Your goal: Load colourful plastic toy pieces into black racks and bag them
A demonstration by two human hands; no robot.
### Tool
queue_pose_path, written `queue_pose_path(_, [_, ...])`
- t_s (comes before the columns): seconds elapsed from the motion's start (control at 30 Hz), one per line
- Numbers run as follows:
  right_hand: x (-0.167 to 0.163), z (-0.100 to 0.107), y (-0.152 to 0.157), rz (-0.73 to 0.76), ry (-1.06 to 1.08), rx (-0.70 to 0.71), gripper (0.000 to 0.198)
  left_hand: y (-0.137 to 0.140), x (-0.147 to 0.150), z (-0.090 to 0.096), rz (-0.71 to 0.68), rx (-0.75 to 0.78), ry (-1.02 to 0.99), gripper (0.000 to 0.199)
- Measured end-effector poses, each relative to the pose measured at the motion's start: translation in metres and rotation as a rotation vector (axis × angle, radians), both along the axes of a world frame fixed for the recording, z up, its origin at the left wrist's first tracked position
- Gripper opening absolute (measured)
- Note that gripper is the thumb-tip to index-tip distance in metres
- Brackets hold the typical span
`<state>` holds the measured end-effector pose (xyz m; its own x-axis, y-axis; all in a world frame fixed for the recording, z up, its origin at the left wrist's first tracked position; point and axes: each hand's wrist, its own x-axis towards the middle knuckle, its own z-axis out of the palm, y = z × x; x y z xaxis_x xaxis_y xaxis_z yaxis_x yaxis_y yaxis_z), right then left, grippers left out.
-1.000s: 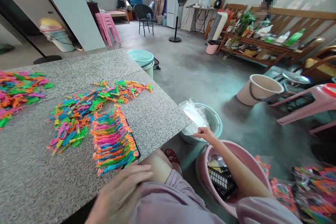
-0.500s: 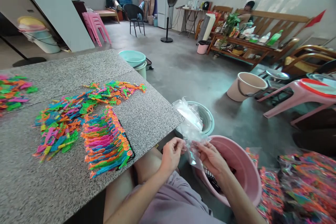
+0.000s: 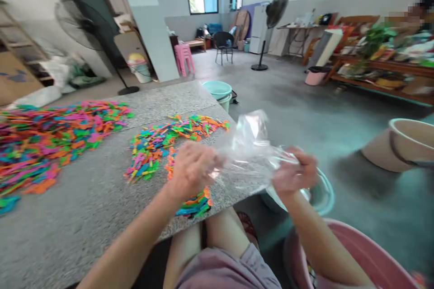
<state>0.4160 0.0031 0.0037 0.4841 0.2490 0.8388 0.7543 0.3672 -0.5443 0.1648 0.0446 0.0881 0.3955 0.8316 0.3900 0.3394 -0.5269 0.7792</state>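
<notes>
Between my two hands a clear plastic bag (image 3: 249, 153) is stretched out above the table's right edge. My left hand (image 3: 196, 165) is closed on the bag's left side, smeared a little by motion. On the other side my right hand (image 3: 294, 171) grips the bag, fingers curled in. Beneath and behind my left hand lies a row of colourful small plastic pieces (image 3: 195, 205), partly hidden by the hand and wrist. A loose pile of similar pieces (image 3: 149, 149) spreads just left of it on the speckled stone table (image 3: 101, 216).
Further left is a larger heap of the pieces (image 3: 68, 140). Below my right arm stand a pale green basket (image 3: 327, 194) and a pink tub (image 3: 359, 244). A beige bucket (image 3: 383, 149) is on the floor at right. A person sits near the bench at far right.
My hands have risen and spread apart, bringing the clear bag from over the basket and tub to above the table edge. The view has turned left.
</notes>
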Motion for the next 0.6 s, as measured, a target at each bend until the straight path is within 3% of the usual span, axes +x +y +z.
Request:
queue_pose_path(0.03, [-0.02,0.003,0.033,0.162,-0.135,0.009,0.034,0.025,-0.017,0.005,0.135,0.12,0.106,0.029])
queue_pose_path(0.07, [-0.042,0.005,0.065,0.307,-0.219,-0.07,0.032,0.049,-0.033,0.007,0.244,0.166,0.188,0.026])
queue_pose_path(0.13, [-0.083,0.003,0.116,0.576,-0.24,-0.417,0.023,0.086,-0.064,-0.001,0.325,0.156,0.235,0.024])
queue_pose_path(0.2, [-0.114,-0.007,0.145,0.742,-0.164,-0.722,0.027,0.104,-0.086,-0.022,0.353,0.108,0.267,0.026])
queue_pose_path(0.27, [-0.129,-0.024,0.151,0.836,-0.084,-0.856,0.035,0.102,-0.1,-0.051,0.376,0.059,0.283,0.026])
queue_pose_path(0.43, [-0.126,-0.069,0.11,0.95,0.016,-0.81,0.029,0.052,-0.113,-0.116,0.465,0.006,0.224,0.027])
queue_pose_path(0.53, [-0.128,-0.089,0.091,0.89,-0.034,-0.741,0.013,0.032,-0.114,-0.14,0.535,-0.004,0.169,0.031])
queue_pose_path(0.6, [-0.136,-0.099,0.093,0.805,0.045,-0.707,0.011,0.033,-0.113,-0.152,0.599,-0.007,0.131,0.032])
